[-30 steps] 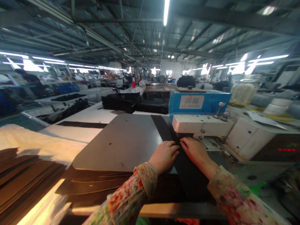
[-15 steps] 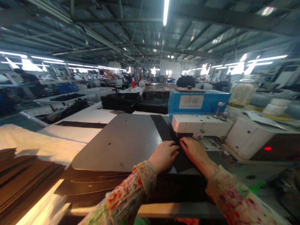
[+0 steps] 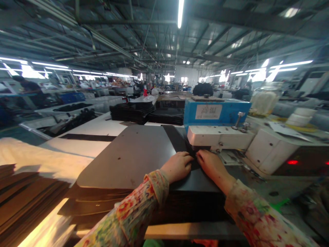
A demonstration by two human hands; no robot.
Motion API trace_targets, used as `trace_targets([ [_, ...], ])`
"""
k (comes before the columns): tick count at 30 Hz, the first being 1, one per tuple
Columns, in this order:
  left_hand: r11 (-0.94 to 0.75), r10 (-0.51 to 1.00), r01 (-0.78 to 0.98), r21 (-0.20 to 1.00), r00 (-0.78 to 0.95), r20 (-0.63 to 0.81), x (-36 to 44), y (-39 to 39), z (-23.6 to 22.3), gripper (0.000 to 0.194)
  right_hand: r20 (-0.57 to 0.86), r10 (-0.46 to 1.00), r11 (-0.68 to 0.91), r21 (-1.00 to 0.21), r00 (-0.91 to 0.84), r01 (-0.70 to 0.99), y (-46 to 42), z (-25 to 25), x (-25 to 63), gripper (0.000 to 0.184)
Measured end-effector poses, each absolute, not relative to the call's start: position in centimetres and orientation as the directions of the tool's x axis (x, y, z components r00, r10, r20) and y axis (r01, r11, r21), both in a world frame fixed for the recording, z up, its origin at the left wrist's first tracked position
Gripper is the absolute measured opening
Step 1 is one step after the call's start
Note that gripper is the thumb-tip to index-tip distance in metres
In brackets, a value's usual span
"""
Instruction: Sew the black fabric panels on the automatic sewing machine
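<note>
My left hand (image 3: 177,166) and my right hand (image 3: 212,166) lie side by side on a black strip of material (image 3: 177,139), fingers curled and pressing it down just in front of the machine head (image 3: 218,137). The strip runs away from me along the dark grey table plate (image 3: 133,154) and passes under the white and blue machine (image 3: 216,113). My fingertips nearly touch each other right at the machine's foot. Both sleeves are flower-patterned.
A stack of dark brown sheets (image 3: 28,199) lies at the near left. Black piles (image 3: 133,111) sit at the far end of the white table (image 3: 84,137). A white machine body (image 3: 267,151) with red lights stands at right. A person (image 3: 28,89) works far left.
The near end of the black strip has slid forward toward the machine, leaving the plate's front edge bare. Both hands have stayed together at the machine foot, shifting slightly left.
</note>
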State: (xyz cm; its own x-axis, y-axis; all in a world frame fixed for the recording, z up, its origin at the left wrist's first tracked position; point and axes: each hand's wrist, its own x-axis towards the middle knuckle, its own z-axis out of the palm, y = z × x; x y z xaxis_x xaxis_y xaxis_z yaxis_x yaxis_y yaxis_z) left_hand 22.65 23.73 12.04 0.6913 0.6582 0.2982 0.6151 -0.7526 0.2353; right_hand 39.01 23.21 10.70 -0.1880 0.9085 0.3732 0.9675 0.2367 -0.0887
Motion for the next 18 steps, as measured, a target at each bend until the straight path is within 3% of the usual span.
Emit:
trace_targets([
  [11, -0.723, 0.69, 0.655, 0.218, 0.669, 0.278, 22.3, 25.4, 12.2, 0.033, 0.384, 0.907, 0.228, -0.108, -0.17, 0.968, 23.4, 10.7, 38.9, 0.014],
  [18, -0.686, 0.72, 0.72, 0.104, 0.65, 0.243, 21.9, 27.0, 12.4, 0.028, 0.376, 0.91, 0.232, -0.116, -0.173, 0.966, 23.1, 10.8, 39.0, 0.019],
])
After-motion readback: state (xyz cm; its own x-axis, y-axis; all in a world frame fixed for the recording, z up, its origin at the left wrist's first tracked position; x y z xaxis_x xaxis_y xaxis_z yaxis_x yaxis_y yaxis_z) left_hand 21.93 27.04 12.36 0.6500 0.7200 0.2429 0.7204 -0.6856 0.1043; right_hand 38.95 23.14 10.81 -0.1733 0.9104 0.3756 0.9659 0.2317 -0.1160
